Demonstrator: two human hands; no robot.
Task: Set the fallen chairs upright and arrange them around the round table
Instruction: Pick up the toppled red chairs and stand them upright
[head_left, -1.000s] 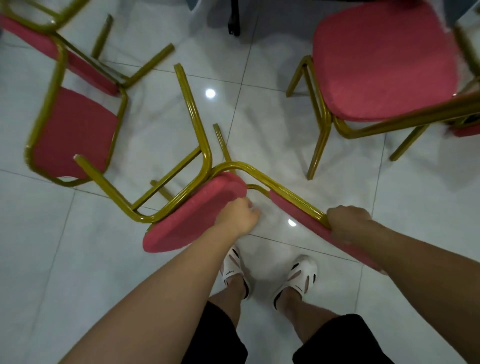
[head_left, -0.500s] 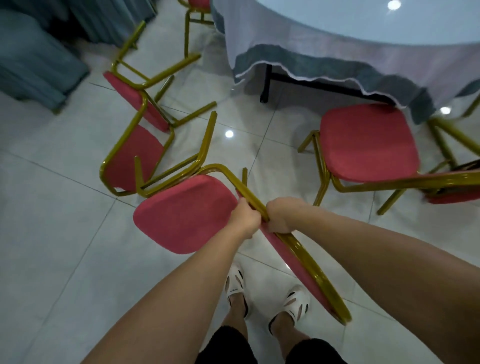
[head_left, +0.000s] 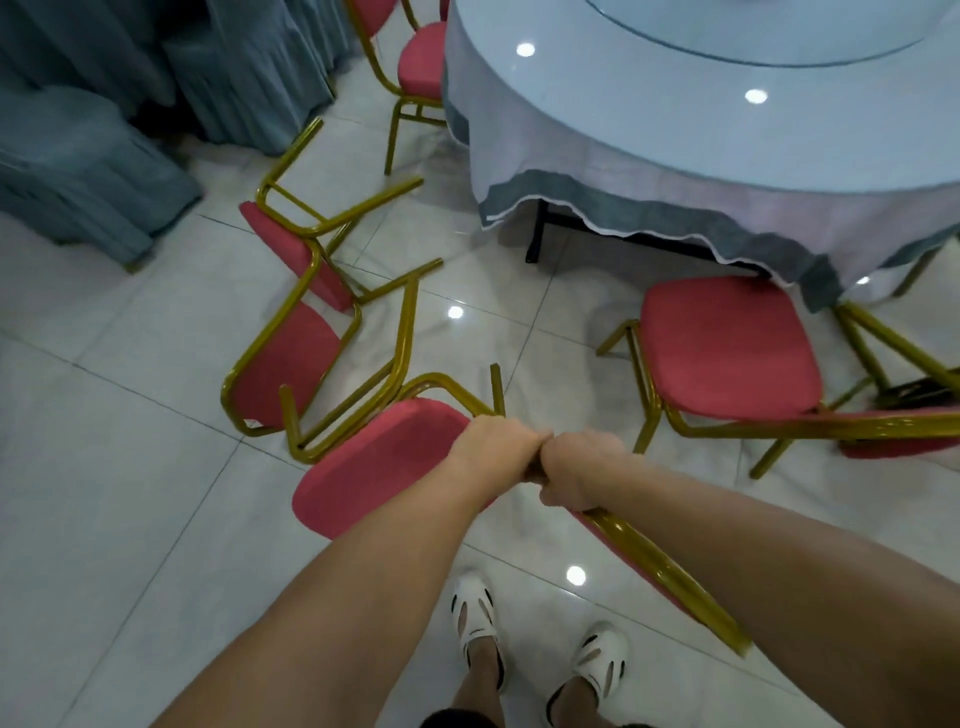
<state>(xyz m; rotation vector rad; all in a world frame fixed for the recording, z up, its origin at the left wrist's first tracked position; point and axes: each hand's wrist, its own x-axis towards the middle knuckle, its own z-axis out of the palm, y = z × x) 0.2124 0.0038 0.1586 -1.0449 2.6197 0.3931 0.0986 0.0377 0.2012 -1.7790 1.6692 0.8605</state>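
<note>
A red-cushioned chair with a gold frame (head_left: 374, 462) is tilted in front of me, its legs pointing away to the left. My left hand (head_left: 491, 449) and my right hand (head_left: 576, 475) grip its gold frame side by side, knuckles touching. Another red chair (head_left: 291, 358) lies fallen on the floor just behind it. An upright red chair (head_left: 727, 348) stands at the round table (head_left: 701, 156), which has a pale cloth. A further upright chair (head_left: 421, 62) stands at the table's left side.
Grey-blue draped covers (head_left: 93, 156) fill the far left. A gold chair frame with a red pad (head_left: 904, 431) crosses at the right edge. White glossy floor tiles (head_left: 130, 519) spread left of me. My feet in white shoes (head_left: 540, 639) are below the chair.
My right hand slid up the frame to meet my left hand. The held chair rose and its seat turned toward me. My view lifted, bringing the table into sight.
</note>
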